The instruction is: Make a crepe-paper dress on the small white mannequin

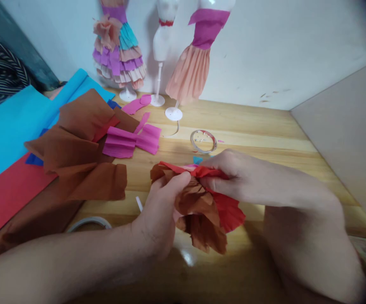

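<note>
Between my hands is a ruffled bunch of crepe paper, with brown crepe paper in front and red crepe paper on its right side. My left hand is closed on the brown part, its thumb pressed on the top edge. At the upper edge my right hand pinches the red part, with the fingertips partly hidden in the folds. A little pale pink shows among the layers. The bunch is held just above the wooden table.
Brown crepe sheets, magenta pieces and a blue roll lie left. Behind stand small dress forms, two in paper dresses, one mostly bare. Tape rings lie behind my right hand and by my left forearm.
</note>
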